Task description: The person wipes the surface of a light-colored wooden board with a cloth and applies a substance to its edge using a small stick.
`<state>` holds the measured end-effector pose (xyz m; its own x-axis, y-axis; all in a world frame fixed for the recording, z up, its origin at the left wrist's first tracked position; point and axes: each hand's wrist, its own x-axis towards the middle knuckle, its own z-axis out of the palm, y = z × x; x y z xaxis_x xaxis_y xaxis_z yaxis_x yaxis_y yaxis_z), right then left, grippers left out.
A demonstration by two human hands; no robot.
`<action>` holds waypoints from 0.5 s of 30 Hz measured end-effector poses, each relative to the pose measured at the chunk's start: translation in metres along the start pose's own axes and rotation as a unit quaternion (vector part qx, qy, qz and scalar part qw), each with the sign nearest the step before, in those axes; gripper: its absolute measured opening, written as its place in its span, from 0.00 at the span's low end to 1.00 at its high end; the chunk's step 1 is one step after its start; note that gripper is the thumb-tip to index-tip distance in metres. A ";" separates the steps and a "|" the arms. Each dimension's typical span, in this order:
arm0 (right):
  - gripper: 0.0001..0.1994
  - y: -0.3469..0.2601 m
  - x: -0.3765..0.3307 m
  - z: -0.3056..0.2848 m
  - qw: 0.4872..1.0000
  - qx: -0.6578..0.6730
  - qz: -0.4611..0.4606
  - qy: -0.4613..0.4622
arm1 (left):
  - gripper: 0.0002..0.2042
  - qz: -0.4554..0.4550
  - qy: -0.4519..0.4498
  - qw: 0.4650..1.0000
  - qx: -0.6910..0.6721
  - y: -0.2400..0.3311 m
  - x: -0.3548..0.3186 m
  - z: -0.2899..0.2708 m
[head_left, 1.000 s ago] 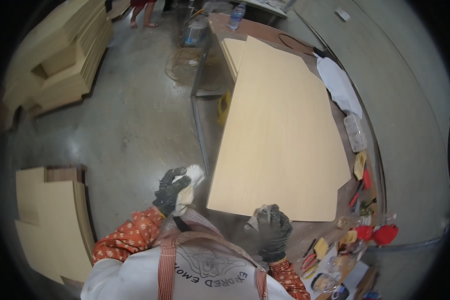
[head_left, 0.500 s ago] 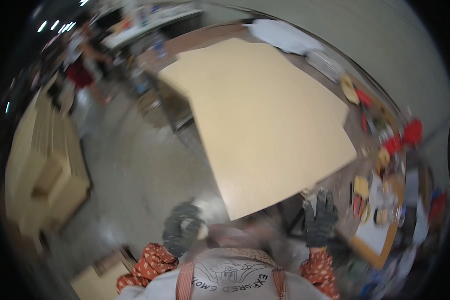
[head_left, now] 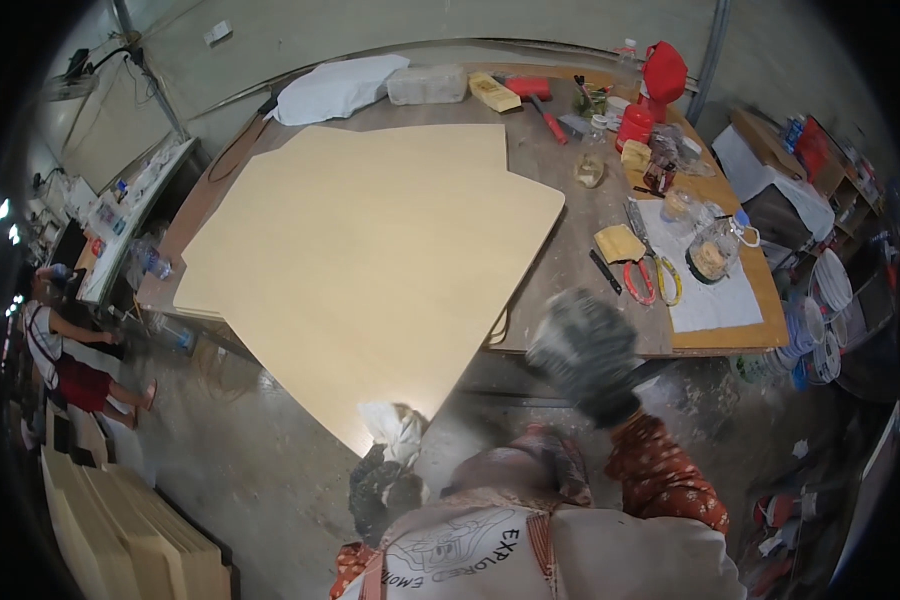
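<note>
My left hand (head_left: 372, 497), in a dark grey glove, is closed on a crumpled white cloth (head_left: 394, 428) at the near corner of a large pale wooden board (head_left: 370, 250). More of these boards lie beneath it in an uneven stack on the table. My right hand (head_left: 584, 348), gloved in grey as well, hovers by the table's front edge, right of the board. Motion smears its fingers, so their pose is unclear. Close by it lie a black marker-like stick (head_left: 605, 272), red-handled scissors (head_left: 640, 282) and a yellow sponge-like block (head_left: 620, 245).
Jars and bottles crowd the right end of the brown table (head_left: 560, 255), on white paper (head_left: 715, 285). A red mallet (head_left: 545, 115) and a white cloth bundle (head_left: 335, 88) lie along the back. More boards (head_left: 135, 525) stand at lower left. Another person (head_left: 70, 350) works far left.
My view has swung to the right. My left hand now has the white cloth at the board's near corner. My right hand has risen toward the table's front edge.
</note>
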<state>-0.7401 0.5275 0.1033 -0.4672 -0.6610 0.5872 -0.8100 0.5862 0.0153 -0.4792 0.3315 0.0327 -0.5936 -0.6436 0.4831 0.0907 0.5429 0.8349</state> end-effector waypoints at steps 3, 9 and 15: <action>0.27 0.067 0.008 -0.005 0.979 -0.027 0.195 -0.048 | 0.13 -0.197 0.085 0.965 -0.154 0.020 -0.024 0.005; 0.26 0.171 0.014 0.016 0.961 -0.125 0.243 0.043 | 0.11 0.059 0.117 0.991 0.011 0.056 0.006 0.047; 0.24 0.219 -0.008 0.041 0.964 -0.087 0.250 0.023 | 0.11 0.074 0.104 0.980 0.154 0.078 0.032 0.085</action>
<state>-0.9280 0.6418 0.0691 -0.7641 -0.2559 0.5922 -0.4137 0.8987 -0.1455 -0.5595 0.3995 0.0910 -0.4135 -0.6248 0.6623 -0.1018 0.7545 0.6483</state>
